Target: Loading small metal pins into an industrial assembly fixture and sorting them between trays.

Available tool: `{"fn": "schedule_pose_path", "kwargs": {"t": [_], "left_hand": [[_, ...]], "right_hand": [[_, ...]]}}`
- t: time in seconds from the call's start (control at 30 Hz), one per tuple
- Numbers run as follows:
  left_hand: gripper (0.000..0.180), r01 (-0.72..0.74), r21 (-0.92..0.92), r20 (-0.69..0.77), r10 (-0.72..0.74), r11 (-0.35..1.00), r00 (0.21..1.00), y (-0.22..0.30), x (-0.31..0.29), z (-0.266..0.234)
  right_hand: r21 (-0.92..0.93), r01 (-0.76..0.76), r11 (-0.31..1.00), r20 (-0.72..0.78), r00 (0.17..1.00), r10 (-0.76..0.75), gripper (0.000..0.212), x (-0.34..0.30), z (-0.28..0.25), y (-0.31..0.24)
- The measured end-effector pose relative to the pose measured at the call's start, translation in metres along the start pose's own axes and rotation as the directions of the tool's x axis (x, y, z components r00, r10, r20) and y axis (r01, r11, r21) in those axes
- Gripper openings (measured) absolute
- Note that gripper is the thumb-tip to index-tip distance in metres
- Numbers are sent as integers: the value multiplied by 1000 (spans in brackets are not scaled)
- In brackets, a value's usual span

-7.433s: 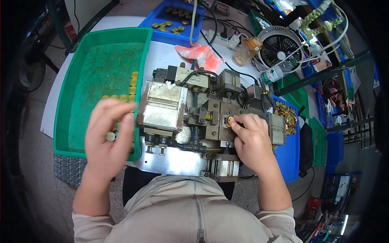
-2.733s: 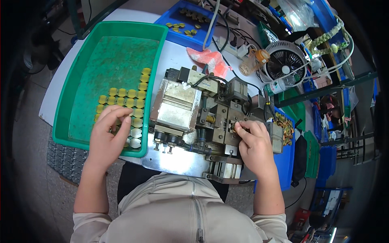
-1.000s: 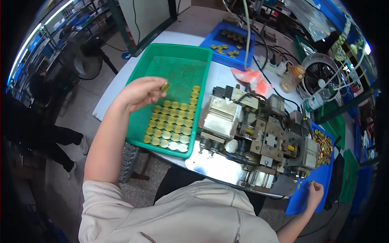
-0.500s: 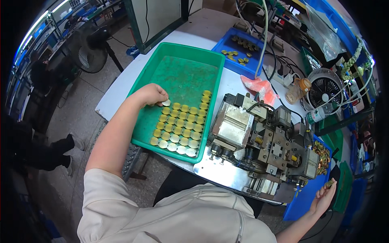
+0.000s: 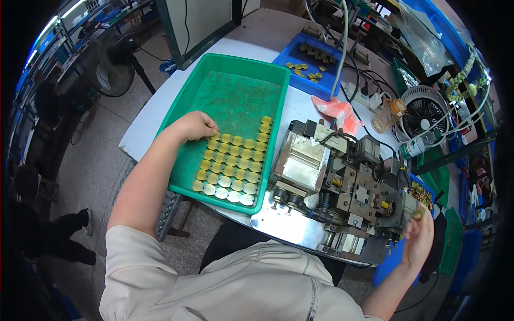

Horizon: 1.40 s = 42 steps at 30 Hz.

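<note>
Inside a green tray (image 5: 172,144), rows of small rounded brass-coloured metal pieces (image 5: 228,160) lie side by side over the right and near part of its floor. My left hand (image 5: 196,127) is over the tray with thumb and fingers pinched on one such piece (image 5: 214,136), at the left end of the top full row; my fingertips partly hide it. At the right, my right hand (image 5: 419,241) is raised beside the metal machine (image 5: 348,187), with a small brass-coloured piece (image 5: 417,214) between its fingertips.
A blue tray (image 5: 321,84) with loose brass pieces stands behind the green one. Near the machine are a pink cloth (image 5: 338,113), an orange-capped bottle (image 5: 386,116) and a small fan (image 5: 424,113). A blue bin (image 5: 428,190) of pieces sits behind my right hand. Cables cross the table.
My right hand has moved up and left from beside the bin toward the machine, carrying its piece. My left hand has lowered its piece to the row's end. The view has shifted slightly.
</note>
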<state>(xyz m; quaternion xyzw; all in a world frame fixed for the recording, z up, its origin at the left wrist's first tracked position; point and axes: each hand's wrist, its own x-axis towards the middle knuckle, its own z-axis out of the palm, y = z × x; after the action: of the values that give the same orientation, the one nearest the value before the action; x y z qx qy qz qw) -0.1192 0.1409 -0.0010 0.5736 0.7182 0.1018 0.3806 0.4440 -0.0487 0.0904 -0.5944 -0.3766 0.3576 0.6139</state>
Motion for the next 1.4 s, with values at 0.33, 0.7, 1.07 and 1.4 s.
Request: {"fn": "schedule_pose_path", "kwargs": {"t": [0.33,0.7,1.07,1.4], "left_hand": [[33,-295,22,-406,278,955,871,18,-51,11],[19,-469,-194,-503,323,862,802,51,-137,98],[18,-563,-47,-535,455,825,712,45,-135,111],[18,-589,-26,-536,486,808,691,44,-134,111]], "right_hand": [[-570,156,807,372,925,84,12,25,93,19],[-755,295,586,465,871,161,14,35,102,8],[-766,375,522,512,847,144,13,26,108,7],[-766,463,447,548,833,75,14,21,114,10]]}}
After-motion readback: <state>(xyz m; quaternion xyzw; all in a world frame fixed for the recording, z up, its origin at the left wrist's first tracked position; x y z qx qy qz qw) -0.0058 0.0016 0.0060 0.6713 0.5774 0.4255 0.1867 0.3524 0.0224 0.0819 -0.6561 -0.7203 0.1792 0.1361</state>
